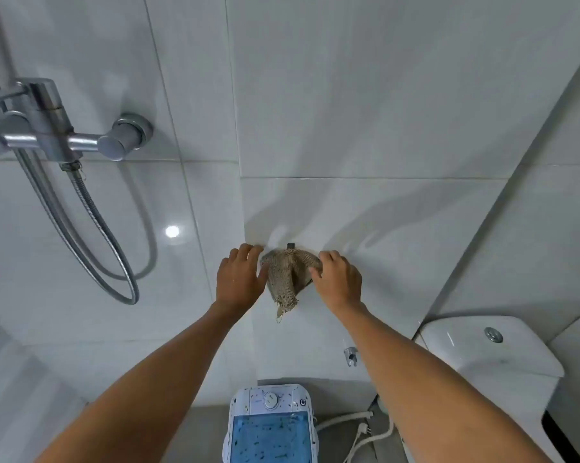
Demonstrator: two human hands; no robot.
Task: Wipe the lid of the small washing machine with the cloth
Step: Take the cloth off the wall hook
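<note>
White tiled wall (pixel 365 95) fills most of the view. One toilet tank (pixel 489 349) at right, one shower mixer (pixel 58 135) with one hose (pixel 91 228) at left. One small washing machine (pixel 270 426) low centre between the forearms, blue lid (pixel 270 436) speckled with dark flecks, well apart from the cloth. One cloth (pixel 287 279) hangs on a wall hook (pixel 291 245); left hand (pixel 240 279) and right hand (pixel 338 282) both pinch its edges. One plug cable (pixel 358 432) lies right of the machine.
</note>
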